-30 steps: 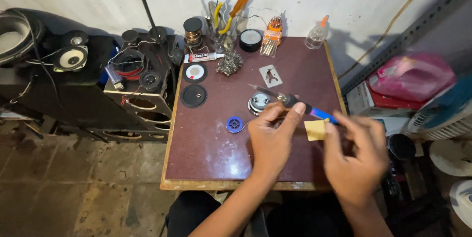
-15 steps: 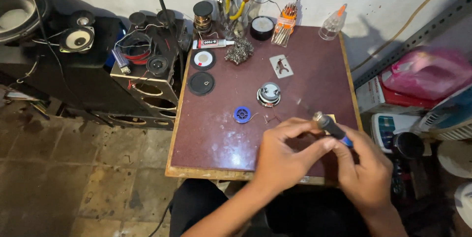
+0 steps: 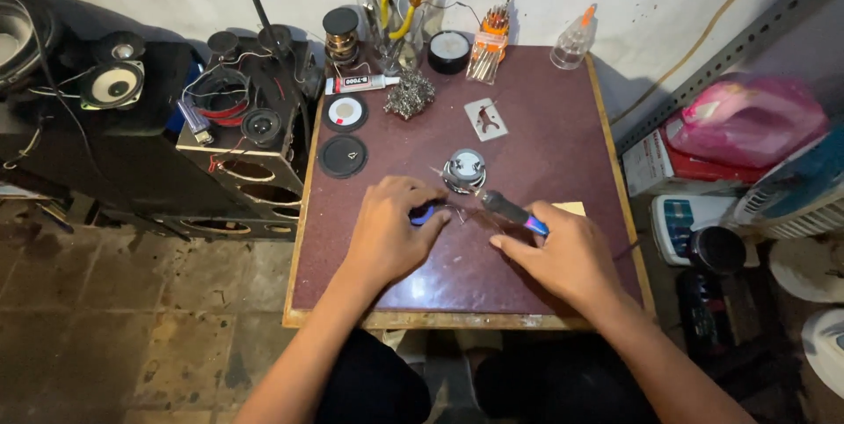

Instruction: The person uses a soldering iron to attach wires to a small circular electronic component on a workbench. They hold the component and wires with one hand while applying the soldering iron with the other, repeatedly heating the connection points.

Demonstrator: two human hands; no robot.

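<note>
My right hand (image 3: 570,259) grips a soldering iron (image 3: 512,210) with a blue and dark handle, its thin tip pointing left toward my other hand. My left hand (image 3: 387,232) rests on the dark red table (image 3: 545,134), its fingers closed on a small blue round part (image 3: 423,214) that shows only partly under them. A small round speaker driver (image 3: 464,168) lies on the table just beyond the iron. A yellow pad (image 3: 571,208) peeks out beside my right hand.
Two black discs (image 3: 344,135), a glue tube (image 3: 360,84), a wad of metal wool (image 3: 410,96), a tape roll (image 3: 449,50), pliers (image 3: 396,10) and a squeeze bottle (image 3: 573,39) crowd the table's far edge. Speaker boxes (image 3: 237,151) stand left; a pink jug (image 3: 747,120) right.
My left hand has left the iron, moved down to the table and closed on the blue round part. The right hand has lowered the iron toward it.
</note>
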